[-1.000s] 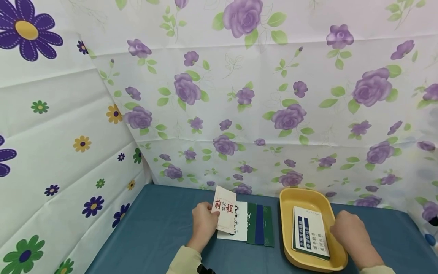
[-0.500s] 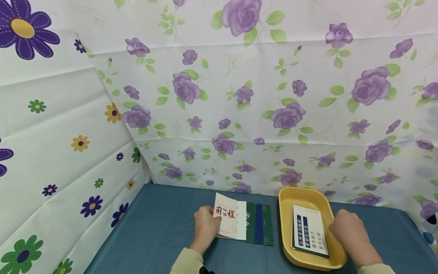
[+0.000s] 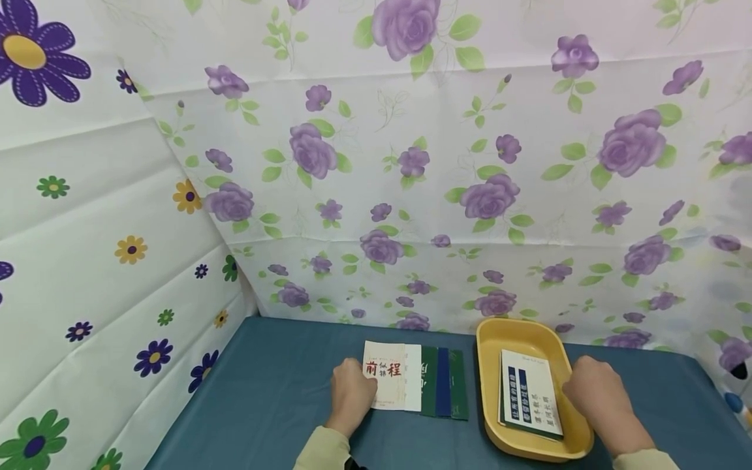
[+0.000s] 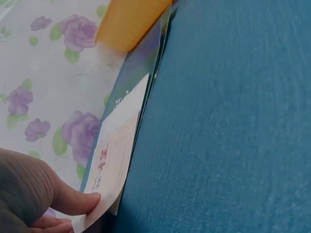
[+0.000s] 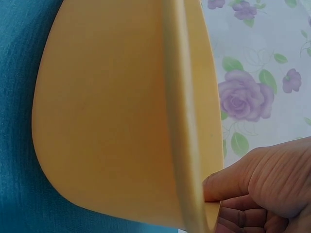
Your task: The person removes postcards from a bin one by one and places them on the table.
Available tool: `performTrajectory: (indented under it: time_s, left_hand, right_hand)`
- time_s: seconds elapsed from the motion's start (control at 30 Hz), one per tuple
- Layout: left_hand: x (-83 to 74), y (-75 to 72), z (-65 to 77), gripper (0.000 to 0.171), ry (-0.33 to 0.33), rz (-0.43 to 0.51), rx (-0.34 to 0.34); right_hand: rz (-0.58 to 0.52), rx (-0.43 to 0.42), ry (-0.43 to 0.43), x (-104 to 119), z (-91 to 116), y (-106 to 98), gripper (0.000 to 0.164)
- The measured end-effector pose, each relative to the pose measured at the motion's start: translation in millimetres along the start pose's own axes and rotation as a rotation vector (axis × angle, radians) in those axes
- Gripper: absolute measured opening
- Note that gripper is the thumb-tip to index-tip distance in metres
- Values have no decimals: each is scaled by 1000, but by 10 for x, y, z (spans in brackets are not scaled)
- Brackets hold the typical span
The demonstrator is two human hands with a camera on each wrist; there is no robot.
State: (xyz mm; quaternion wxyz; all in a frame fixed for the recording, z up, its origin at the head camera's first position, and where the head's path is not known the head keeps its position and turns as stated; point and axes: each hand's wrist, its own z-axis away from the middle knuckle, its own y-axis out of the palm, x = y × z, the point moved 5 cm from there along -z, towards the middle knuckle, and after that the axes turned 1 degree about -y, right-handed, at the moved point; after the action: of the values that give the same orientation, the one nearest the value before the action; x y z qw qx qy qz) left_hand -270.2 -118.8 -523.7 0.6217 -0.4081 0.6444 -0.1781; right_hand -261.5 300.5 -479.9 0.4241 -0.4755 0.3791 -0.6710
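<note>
In the head view, my left hand (image 3: 352, 395) pinches the left edge of a cream card (image 3: 384, 391) with red and black characters. Seen from the left wrist, the thumb (image 4: 80, 201) lies on top of this card, and its near end bends up slightly. The card overlaps a white card (image 3: 414, 378), which lies beside green and dark blue cards (image 3: 443, 385) in an overlapping row. My right hand (image 3: 599, 399) is at the right rim of a yellow tray (image 3: 490, 365), with the rim between thumb and curled fingers in the right wrist view.
Inside the tray lies a stack of cards, topped by a white card (image 3: 543, 385) with dark blue bands. A blue-green cloth (image 3: 282, 365) covers the table. Floral sheets (image 3: 435, 196) stand at the back and left.
The cream card, tilted up over the white card a second ago, is lowered flat onto the left end of the row by my left hand. My right hand stays at the tray.
</note>
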Motion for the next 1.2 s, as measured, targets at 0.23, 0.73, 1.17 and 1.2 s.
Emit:
performTrajectory:
  time_s: [0.23,0.73,1.17,1.2]
  left_hand:
    - [13,6,-25,34,-17,-71,3]
    - [13,-14,-46,21,11,-158,-29]
    - [-462,-124,-10,17,134,-69,-85]
    - [-539,-125,-2,20,145,-56,-79]
  right_hand:
    - [10,-14,-2,-1,4,-10,14]
    - [11,-23,-8,3,8,-18,15]
    - [15,-26,-8,-3,-5,-7,14]
    - [17,-24,-8,-3,-7,-5,14]
